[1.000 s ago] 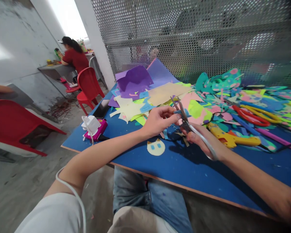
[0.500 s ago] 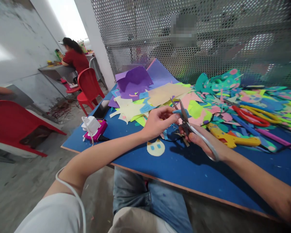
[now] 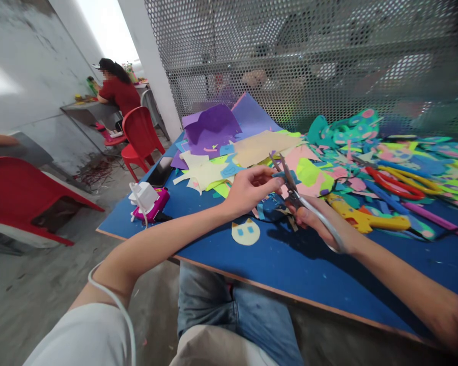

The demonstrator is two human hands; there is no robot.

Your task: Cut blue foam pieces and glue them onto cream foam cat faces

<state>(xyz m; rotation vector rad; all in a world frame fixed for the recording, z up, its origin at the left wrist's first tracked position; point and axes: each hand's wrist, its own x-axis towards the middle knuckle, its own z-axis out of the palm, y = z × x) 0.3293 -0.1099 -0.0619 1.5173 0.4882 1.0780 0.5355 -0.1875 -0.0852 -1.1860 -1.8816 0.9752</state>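
My left hand [image 3: 252, 188] pinches a small blue felt-like piece [image 3: 293, 177] between thumb and fingers. Closed round the handle of a pair of scissors [image 3: 293, 195] is my right hand [image 3: 315, 216]. The blades point up and away, slightly parted, with the blue piece between or against them; which of these I cannot tell. Below my hands, a cream cat-face cutout [image 3: 246, 232] with two blue squares and brownish ears lies flat on the blue table [image 3: 213, 249]. Small scraps lie under my right hand.
Coloured sheets [image 3: 209, 127] and cut scraps cover the back of the table. A yellow glue gun [image 3: 370, 216] and red-handled scissors [image 3: 395, 183] lie to the right. A white plug adapter [image 3: 143, 197] stands left. Beyond sits a person in red [image 3: 118, 91] near red chairs [image 3: 140, 129].
The scissor blades stand closer together than before, near the blue piece. Both hands stay in nearly the same place.
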